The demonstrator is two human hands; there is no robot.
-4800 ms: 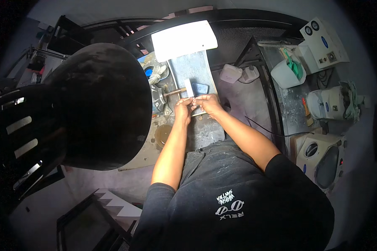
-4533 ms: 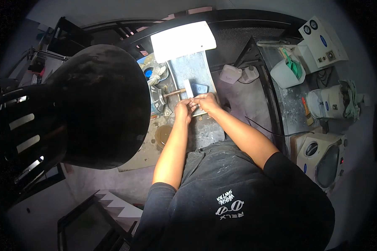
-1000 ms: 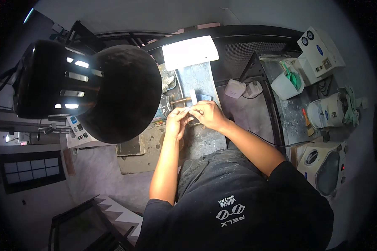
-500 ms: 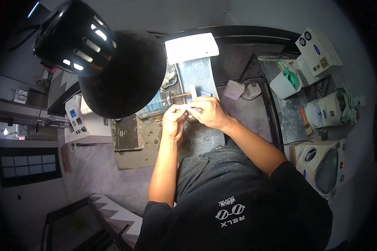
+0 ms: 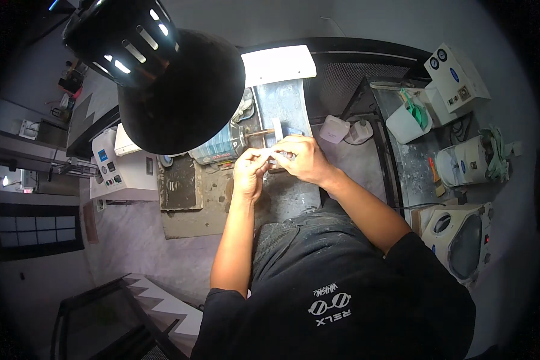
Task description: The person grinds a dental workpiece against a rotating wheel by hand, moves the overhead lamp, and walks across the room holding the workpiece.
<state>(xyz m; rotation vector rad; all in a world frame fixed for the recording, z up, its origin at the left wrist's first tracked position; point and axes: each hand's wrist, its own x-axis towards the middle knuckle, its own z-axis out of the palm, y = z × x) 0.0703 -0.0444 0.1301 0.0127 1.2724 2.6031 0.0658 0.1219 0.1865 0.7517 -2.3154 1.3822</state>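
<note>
My left hand [image 5: 249,175] and my right hand [image 5: 308,161] meet just in front of a bench machine, fingertips pinched together. Between them is a small pale piece [image 5: 273,155], mostly covered by the fingers and too small to name. Right behind the hands, a white disc [image 5: 277,129] sits on the brownish spindle [image 5: 260,134] of a bluish motor [image 5: 219,147]. The hands seem to be apart from the disc, though the fingers hide some of the gap. Beneath and beyond lies a dusty metal tray [image 5: 280,102] with a white cover [image 5: 280,64] at its far end.
A large black lamp [image 5: 183,96] hangs over the left of the bench. A dark panel [image 5: 181,187] lies on the worktop [image 5: 213,210]. On the right, a side bench [image 5: 411,171] holds a white bucket [image 5: 408,123] and beige machines [image 5: 460,240]. Canisters [image 5: 334,129] stand between.
The view has shifted slightly, so the lamp appears farther right and higher, and more of the motor shows. Both hands keep nearly the same pinched pose around the small pale piece.
</note>
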